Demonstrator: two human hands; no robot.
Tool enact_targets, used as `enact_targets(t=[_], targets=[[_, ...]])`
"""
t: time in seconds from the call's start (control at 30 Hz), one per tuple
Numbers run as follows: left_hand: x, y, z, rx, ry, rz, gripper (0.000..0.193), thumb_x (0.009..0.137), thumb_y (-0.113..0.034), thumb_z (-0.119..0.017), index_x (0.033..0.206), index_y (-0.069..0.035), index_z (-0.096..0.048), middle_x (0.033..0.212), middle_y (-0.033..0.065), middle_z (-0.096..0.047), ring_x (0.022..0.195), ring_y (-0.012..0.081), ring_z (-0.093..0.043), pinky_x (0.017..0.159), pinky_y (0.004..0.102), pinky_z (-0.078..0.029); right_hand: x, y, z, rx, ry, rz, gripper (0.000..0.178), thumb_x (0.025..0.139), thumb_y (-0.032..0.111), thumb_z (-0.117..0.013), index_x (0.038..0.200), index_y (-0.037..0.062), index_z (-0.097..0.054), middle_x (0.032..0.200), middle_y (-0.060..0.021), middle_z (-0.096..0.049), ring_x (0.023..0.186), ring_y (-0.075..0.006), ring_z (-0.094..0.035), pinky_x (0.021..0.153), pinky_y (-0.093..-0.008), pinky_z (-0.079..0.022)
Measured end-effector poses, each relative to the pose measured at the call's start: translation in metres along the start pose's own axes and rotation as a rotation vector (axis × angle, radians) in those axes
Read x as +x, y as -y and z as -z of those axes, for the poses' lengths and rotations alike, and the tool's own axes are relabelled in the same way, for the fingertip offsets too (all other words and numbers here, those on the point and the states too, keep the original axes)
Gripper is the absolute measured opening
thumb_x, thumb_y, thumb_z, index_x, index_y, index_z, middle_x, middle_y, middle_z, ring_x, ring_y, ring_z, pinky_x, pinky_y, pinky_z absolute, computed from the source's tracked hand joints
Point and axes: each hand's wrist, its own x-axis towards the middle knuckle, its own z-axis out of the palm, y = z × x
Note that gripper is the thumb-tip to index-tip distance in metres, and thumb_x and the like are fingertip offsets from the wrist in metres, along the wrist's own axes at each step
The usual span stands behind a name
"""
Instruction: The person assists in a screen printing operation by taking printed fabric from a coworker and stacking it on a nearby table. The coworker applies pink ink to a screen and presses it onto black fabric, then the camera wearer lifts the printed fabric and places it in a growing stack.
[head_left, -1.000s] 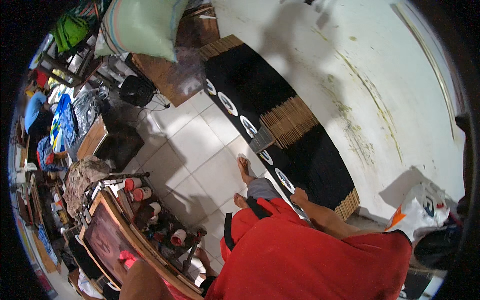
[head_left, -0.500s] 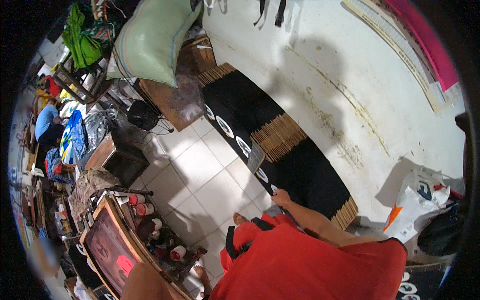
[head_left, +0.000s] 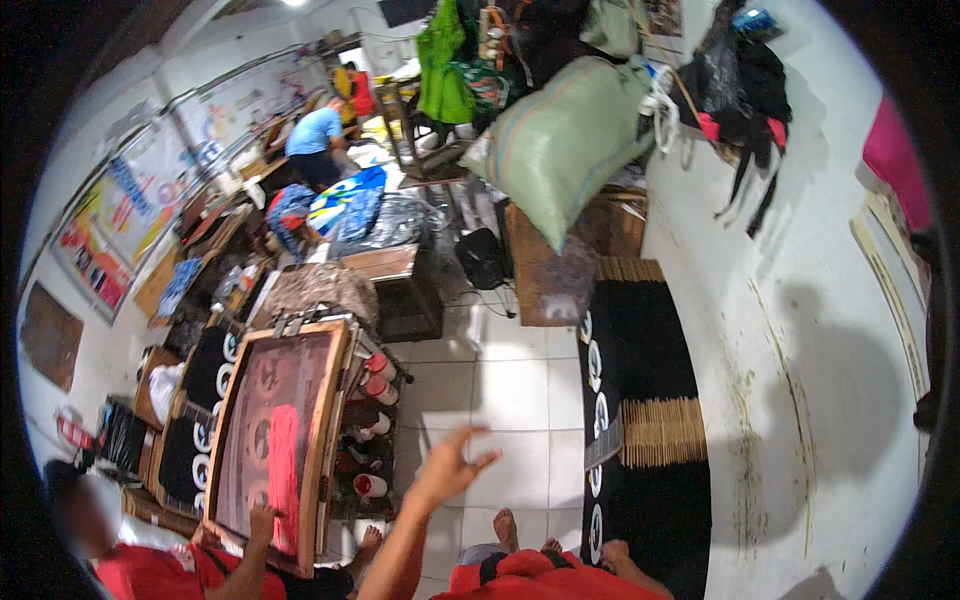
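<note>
My left hand (head_left: 455, 470) is raised over the tiled floor, fingers apart and holding nothing. At the lower right, my right hand (head_left: 617, 555) is curled closed at the near end of a long row of black cloth pieces (head_left: 650, 345). What its fingers hold, if anything, is hidden. White round prints run along the left edge of the black pieces, and a band of thin wooden board edges (head_left: 662, 432) crosses their middle. A small grey mesh panel (head_left: 605, 447) leans at that left edge.
A wood-framed printing screen (head_left: 333, 400) with red ink stands left, a co-worker's hand (head_left: 265, 520) over it. Ink pots (head_left: 380, 388) line the shelf beside it. A stuffed green sack (head_left: 560, 140) rests on a brown cabinet (head_left: 545, 270). Another person (head_left: 315, 145) bends farther back.
My view has swung left and up, bringing the co-worker and more of the room into sight. My left hand is now raised with fingers spread; my right hand stays by the black pieces.
</note>
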Motion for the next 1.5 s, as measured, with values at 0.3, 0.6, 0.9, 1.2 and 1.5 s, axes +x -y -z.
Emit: enact_targets(t=[0.3,0.6,0.9,1.2,1.5], targets=[[-0.219,0.348,-0.193,0.040,0.250,0.857,0.037,0.070,-0.036,-0.067,0.078,-0.001,-0.065,0.070,0.0162,-0.063,0.062,0.0250,-0.060,0.062,0.0353,-0.048,0.006,-0.021,0.034,-0.765,0.062,0.566,0.031,0.077,0.036,-0.050,0.073,0.0121,-0.069,0.062,-0.0060,-0.063,0.052,-0.0204,-0.060,0.048,-0.0380,-0.046],[-0.291,0.433,-0.220,-0.055,0.161,0.785,0.032,0.069,-0.030,-0.071,0.073,0.001,-0.065,0.062,0.0077,-0.060,0.054,0.0158,-0.053,0.053,0.0322,-0.045,0.070,0.052,0.024,-0.625,-0.021,0.559,0.015,0.073,0.023,-0.061,0.073,0.0094,-0.067,0.067,-0.0065,-0.064,0.059,-0.0198,-0.062,0.052,-0.0364,-0.049],[-0.207,0.344,-0.180,-0.470,-0.144,1.050,0.028,0.070,-0.024,-0.072,0.080,0.002,-0.066,0.067,0.0082,-0.062,0.058,0.0157,-0.056,0.055,0.0312,-0.047,0.016,0.128,-0.010,0.323,0.110,0.214,0.014,0.071,0.013,-0.060,0.069,0.0002,-0.064,0.063,-0.0100,-0.062,0.052,-0.0182,-0.060,0.043,-0.0312,-0.045],[-0.233,0.374,-0.181,-0.156,0.128,1.220,0.038,0.067,-0.029,-0.070,0.090,0.001,-0.066,0.093,0.0150,-0.065,0.085,0.0234,-0.062,0.077,0.0337,-0.047,0.077,0.047,-0.030,-0.532,0.145,0.545,0.027,0.082,0.026,-0.050,0.083,0.0030,-0.065,0.072,-0.0113,-0.063,0.062,-0.0216,-0.062,0.051,-0.0328,-0.047],[-0.235,0.396,-0.195,-0.189,0.098,1.074,0.042,0.068,-0.037,-0.067,0.089,-0.001,-0.067,0.087,0.0164,-0.066,0.082,0.0278,-0.063,0.076,0.0359,-0.047,0.045,0.045,-0.003,-0.989,-0.020,0.556,0.032,0.081,0.038,-0.052,0.090,0.0112,-0.067,0.081,-0.0112,-0.065,0.079,-0.0248,-0.064,0.066,-0.0380,-0.051]])
